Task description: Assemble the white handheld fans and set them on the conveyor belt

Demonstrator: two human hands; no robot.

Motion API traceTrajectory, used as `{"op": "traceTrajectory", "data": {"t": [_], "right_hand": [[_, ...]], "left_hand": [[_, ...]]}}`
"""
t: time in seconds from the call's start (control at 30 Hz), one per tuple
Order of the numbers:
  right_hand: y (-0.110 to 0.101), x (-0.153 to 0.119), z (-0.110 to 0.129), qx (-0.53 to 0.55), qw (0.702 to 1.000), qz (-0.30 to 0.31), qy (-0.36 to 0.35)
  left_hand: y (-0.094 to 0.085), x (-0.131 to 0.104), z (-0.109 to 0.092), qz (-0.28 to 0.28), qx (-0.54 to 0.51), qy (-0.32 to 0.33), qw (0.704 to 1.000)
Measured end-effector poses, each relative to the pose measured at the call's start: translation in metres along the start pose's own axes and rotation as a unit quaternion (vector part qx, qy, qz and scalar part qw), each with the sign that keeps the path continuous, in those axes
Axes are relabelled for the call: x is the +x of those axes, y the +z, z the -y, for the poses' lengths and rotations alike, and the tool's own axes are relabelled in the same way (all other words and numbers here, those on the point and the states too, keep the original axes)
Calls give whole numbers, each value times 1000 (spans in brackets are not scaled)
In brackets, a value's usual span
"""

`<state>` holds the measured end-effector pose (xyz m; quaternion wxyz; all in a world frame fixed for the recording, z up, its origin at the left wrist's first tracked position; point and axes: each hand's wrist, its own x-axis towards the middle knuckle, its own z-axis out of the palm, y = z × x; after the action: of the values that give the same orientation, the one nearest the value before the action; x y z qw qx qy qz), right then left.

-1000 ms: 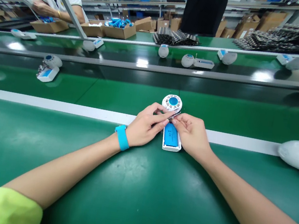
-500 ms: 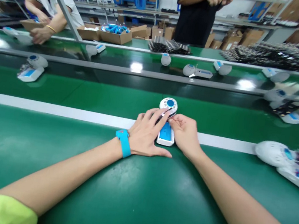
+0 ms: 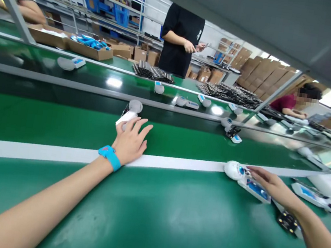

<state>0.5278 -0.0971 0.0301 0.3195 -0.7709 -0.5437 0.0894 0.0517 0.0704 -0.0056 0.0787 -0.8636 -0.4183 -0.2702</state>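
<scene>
White strip (image 3: 178,163) spans wide room, left hand (image 3: 128,145) to right hand (image 3: 276,187)

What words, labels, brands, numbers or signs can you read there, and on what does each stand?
None is readable.
White mark on the black shirt: too small.
Reddish mark on the blue wristband: too blurred.
Any print on the blue panel by the right hand: too blurred.

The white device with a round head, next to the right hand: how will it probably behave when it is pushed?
The white device is probably stiff, as it looks like moulded plastic. Its round head may make it rock, but the straight-edged handle should limit rolling. The blue insert lies exposed, so it might scratch easily.
</scene>
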Motion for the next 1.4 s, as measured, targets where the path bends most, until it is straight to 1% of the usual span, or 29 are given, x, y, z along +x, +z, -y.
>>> {"op": "traceTrajectory", "data": {"t": [0.07, 0.1, 0.2, 0.27, 0.3, 0.37, 0.43, 0.47, 0.5, 0.57, 0.63, 0.67, 0.73, 0.8, 0.83, 0.87, 0.93, 1.0, 1.07, 1.13, 1.2, 1.23, 1.27, 1.3, 1.37, 1.4], "right_hand": [[3, -14, 2, 14, 996, 87, 14], [5, -22, 3, 8, 993, 120, 17], [10, -56, 3, -3, 994, 104, 29], [17, -81, 1, 10, 996, 77, 38], [23, -91, 3, 13, 997, 55, 44], [41, -102, 13, 17, 998, -17, 64], [69, -97, 35, 44, 991, -95, 87], [86, -89, 50, 69, 985, -128, 92], [104, -79, 68, 100, 981, -147, 82], [142, -58, 107, 148, 980, -128, 42], [175, -46, 145, 178, 980, -83, -17], [188, -46, 161, 180, 981, -60, -46], [206, -57, 187, 175, 978, -41, -106], [212, -76, 201, 172, 969, -18, -175], [211, -84, 205, 173, 963, 3, -209], [209, -91, 207, 176, 955, 25, -237], [201, -100, 210, 186, 943, 60, -270], [194, -101, 212, 202, 934, 73, -285], [190, -100, 213, 220, 926, 78, -296], [188, -100, 214, 242, 919, 86, -300], [188, -99, 214, 279, 910, 99, -291], [188, -99, 214, 302, 906, 95, -280], [189, -98, 213, 322, 906, 75, -264], [189, -97, 212, 329, 912, 40, -242], [190, -93, 210, 295, 936, -42, -188], [190, -90, 208, 263, 948, -67, -168]], "left_hand": [[0, -3, -2, -10, -21, 2, 1000], [-1, -4, -3, -9, -30, 5, 1000], [-2, -4, -6, 4, -45, 28, 999], [-2, -4, -9, 14, -52, 42, 998], [-2, -4, -9, 17, -54, 45, 997], [-2, -3, -10, 23, -56, 46, 997], [-2, -3, -11, 37, -64, 47, 996], [-2, -4, -12, 53, -76, 46, 995], [-3, -4, -14, 74, -98, 38, 992], [-5, -6, -22, 124, -166, -7, 978], [-9, -8, -32, 157, -250, -84, 952], [-11, -9, -38, 167, -293, -124, 933], [-14, -10, -47, 182, -367, -189, 892], [-16, -8, -51, 191, -412, -233, 860], [-17, -7, -51, 193, -418, -249, 852], [-18, -6, -50, 195, -415, -261, 850], [-24, -2, -47, 212, -388, -262, 858], [-34, 1, -44, 240, -339, -238, 878], [-48, 4, -43, 259, -285, -199, 901], [-60, 5, -45, 279, -237, -136, 920], [-66, 4, -49, 299, -188, -64, 933], [-66, 2, -51, 300, -164, -40, 939], [-63, 0, -54, 293, -143, -27, 945], [-59, -2, -56, 283, -131, -27, 950], [-49, -5, -60, 269, -142, -46, 952], [-45, -6, -61, 267, -160, -55, 949]]}}
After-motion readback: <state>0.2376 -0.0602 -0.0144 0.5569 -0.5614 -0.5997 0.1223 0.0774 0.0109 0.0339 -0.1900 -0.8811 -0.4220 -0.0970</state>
